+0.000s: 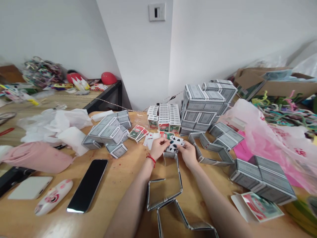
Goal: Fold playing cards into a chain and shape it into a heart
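Note:
Between both hands are several playing cards [177, 140], face up and showing black clubs. My left hand [159, 147], with a red string bracelet at the wrist, pinches their left side. On the right side my right hand [188, 152] grips a card between thumb and fingers. Just below the hands, a folded chain of grey-backed cards [182, 185] stands on edge and zigzags toward me. Its far end meets the held cards; whether it is joined to them I cannot tell. Loose cards [149, 140] lie left of my left hand, near red-and-green card boxes [137, 133].
Tall stacks of joined grey card blocks [203, 105] stand at the back right, beside rows of card boxes [163, 115]. Another card structure [109, 130] sits left. A phone [88, 185] and a white mouse-shaped item [53, 197] lie front left; an opened card box [260, 206] lies front right.

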Action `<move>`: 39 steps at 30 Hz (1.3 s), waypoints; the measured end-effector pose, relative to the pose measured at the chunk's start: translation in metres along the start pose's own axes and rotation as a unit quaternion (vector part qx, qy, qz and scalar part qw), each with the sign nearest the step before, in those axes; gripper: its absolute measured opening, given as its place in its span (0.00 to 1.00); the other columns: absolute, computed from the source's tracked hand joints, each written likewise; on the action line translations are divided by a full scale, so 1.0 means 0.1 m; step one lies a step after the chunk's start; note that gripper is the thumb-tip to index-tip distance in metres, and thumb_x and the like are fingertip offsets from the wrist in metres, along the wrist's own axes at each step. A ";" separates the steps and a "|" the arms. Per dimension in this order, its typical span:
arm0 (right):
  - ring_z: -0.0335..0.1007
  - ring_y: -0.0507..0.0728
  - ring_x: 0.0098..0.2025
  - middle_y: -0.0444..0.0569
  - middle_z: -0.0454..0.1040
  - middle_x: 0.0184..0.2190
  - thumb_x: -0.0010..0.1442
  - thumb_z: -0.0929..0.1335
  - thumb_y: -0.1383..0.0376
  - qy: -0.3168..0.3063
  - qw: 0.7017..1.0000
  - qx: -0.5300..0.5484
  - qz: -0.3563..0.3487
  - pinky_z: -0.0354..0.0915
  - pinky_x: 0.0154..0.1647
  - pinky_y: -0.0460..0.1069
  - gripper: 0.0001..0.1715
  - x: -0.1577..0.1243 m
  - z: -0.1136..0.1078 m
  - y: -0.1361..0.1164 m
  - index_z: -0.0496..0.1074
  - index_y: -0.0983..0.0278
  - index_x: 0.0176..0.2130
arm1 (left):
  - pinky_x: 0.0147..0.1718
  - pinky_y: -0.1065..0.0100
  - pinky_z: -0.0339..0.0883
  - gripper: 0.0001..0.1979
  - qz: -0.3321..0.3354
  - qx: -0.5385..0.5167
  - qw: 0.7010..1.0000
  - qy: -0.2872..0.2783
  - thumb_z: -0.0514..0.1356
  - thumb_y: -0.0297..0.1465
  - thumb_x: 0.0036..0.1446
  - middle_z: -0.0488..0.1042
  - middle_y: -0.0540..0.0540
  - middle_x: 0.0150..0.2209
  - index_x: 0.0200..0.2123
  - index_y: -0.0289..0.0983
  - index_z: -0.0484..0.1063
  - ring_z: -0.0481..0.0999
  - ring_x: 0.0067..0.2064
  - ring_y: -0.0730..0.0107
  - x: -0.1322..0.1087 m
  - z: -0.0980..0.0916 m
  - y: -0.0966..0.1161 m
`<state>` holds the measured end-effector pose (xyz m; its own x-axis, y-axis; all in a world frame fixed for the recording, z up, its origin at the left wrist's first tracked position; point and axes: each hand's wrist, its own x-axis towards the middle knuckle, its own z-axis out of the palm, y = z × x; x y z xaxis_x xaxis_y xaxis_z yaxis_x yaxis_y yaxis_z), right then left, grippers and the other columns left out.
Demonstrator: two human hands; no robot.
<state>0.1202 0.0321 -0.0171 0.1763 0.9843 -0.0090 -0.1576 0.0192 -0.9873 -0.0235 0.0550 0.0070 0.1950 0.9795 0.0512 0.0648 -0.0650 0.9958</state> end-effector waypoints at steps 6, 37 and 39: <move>0.69 0.56 0.30 0.47 0.74 0.30 0.39 0.72 0.62 0.026 0.996 0.079 0.015 0.65 0.33 0.51 0.18 0.02 0.01 0.01 0.70 0.64 0.33 | 0.20 0.75 0.54 0.10 0.026 0.029 0.999 -0.031 0.59 0.35 0.44 0.64 0.52 0.18 0.23 0.32 0.70 0.60 0.20 0.79 0.01 -0.02 0.03; 0.65 0.52 0.25 0.45 0.71 0.24 0.46 0.68 0.56 0.063 0.993 -0.082 -0.060 0.63 0.26 0.47 0.15 0.02 -0.03 -0.04 0.69 0.65 0.30 | 0.25 0.74 0.59 0.05 0.163 0.159 0.973 0.040 0.57 0.31 0.48 0.68 0.49 0.25 0.25 0.34 0.69 0.65 0.26 0.76 -0.04 0.05 -0.04; 0.65 0.52 0.24 0.45 0.70 0.23 0.45 0.68 0.55 0.045 0.997 -0.047 -0.038 0.63 0.24 0.46 0.15 0.01 -0.01 -0.03 0.68 0.65 0.29 | 0.26 0.74 0.60 0.06 0.159 0.129 0.977 0.064 0.57 0.31 0.47 0.68 0.49 0.26 0.25 0.34 0.69 0.66 0.27 0.76 -0.04 0.05 -0.03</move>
<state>0.1215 0.0326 -0.0138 0.2714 0.9608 0.0561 -0.0488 0.0720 -0.9962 -0.0197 0.0507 0.0034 0.1226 0.9170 0.3796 0.2686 -0.3988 0.8768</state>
